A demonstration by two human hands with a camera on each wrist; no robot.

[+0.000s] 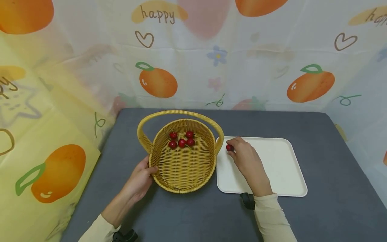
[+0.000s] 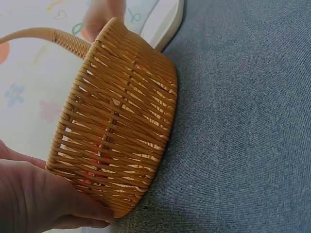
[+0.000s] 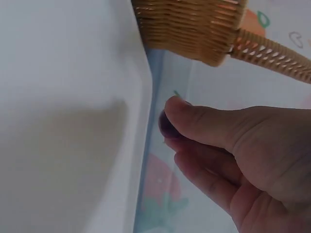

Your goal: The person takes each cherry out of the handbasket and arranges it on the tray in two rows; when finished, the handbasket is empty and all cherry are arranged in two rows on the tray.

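Head view, biggest first: one printed backdrop [image 1: 193,57], oranges and "happy" lettering, hung behind and at the sides of the table. One gray table [image 1: 320,151], carries everything. One white rectangular tray [image 1: 281,168], flat, right of the basket; nothing seen on its visible part, some of it hidden by the arm. Set side by side with the basket, probably to keep the reach short.

One yellow wicker basket [image 1: 185,171], round, single hoop handle [image 1: 180,112]. Mouth leans toward the wearer, likely so the inside is easy to see and reach; can't tell if its base sits fully on the table. Two cream sleeves [image 1: 273,218], two black wrist devices [image 1: 248,201], one per arm.

Two hands. Left hand [image 1: 141,178]: grips the basket's near-left side, thumb over the rim, fingers outside, presumably to steady and angle it. Right hand [image 1: 248,161]: narrow, thumb and fingertips pinching one dark red cherry [image 1: 230,148] over the tray's left end, just beside the basket; looks lifted off the tray in the right wrist view. Fingertip pinch suits something this small and round.

Smallest: six cherries visible, one in that pinch, five red cherries [image 1: 182,143] bunched toward the basket's far side.
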